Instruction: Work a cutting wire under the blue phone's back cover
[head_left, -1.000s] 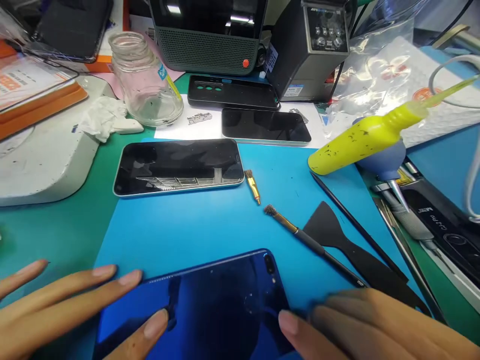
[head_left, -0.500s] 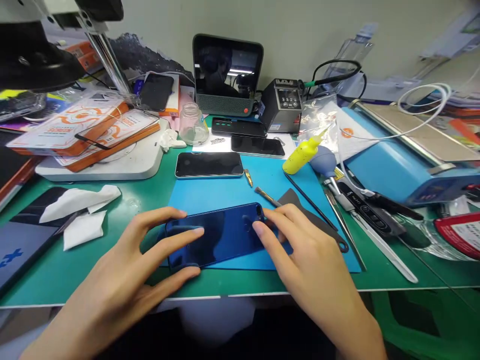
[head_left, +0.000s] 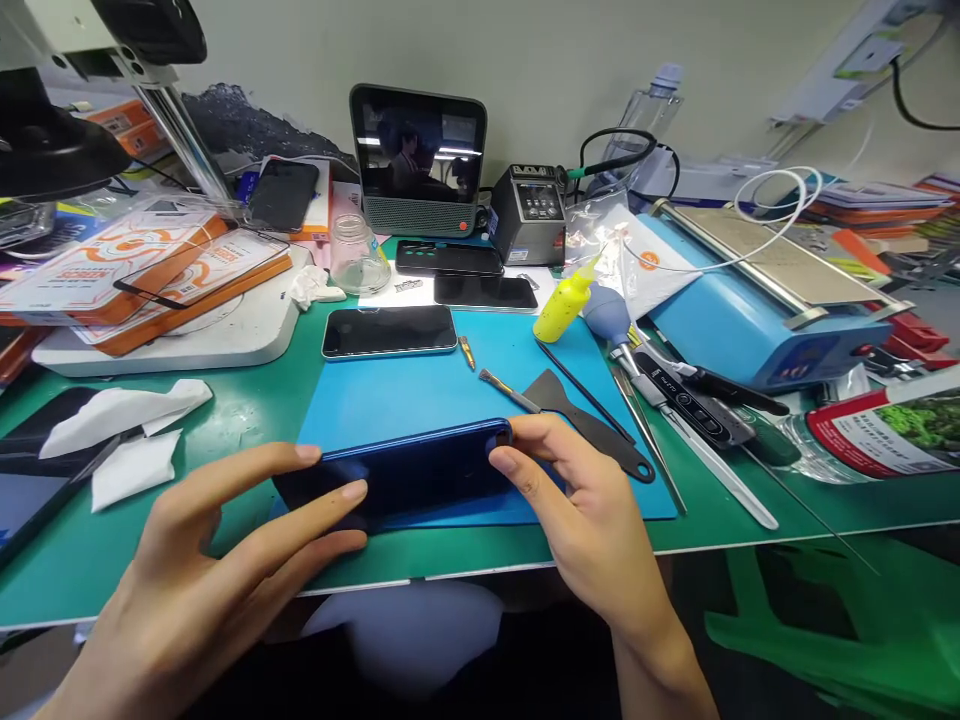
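A dark blue phone [head_left: 420, 472] is tilted up on its long edge over the near side of a blue mat [head_left: 420, 390]. My left hand [head_left: 225, 550] holds its left end with thumb and fingers around it. My right hand [head_left: 577, 510] pinches the right end between thumb and fingers. A black phone [head_left: 388, 331] lies face up further back on the mat. A small brush [head_left: 510, 391] and a black flat pry tool [head_left: 592, 425] lie just behind my right hand.
A yellow squeeze bottle [head_left: 564, 301], a blue air blower [head_left: 609, 313], tweezers and thin tools lie right of the mat. A glass jar [head_left: 355, 254], a small speaker screen [head_left: 417, 160], a soldering station [head_left: 528, 214] and a blue machine [head_left: 757, 310] stand behind. White wipes [head_left: 124, 430] lie left.
The view pulled back from close over the mat to the whole bench. The blue phone went from lying flat under my hands to being lifted and tilted on its edge, held at both ends.
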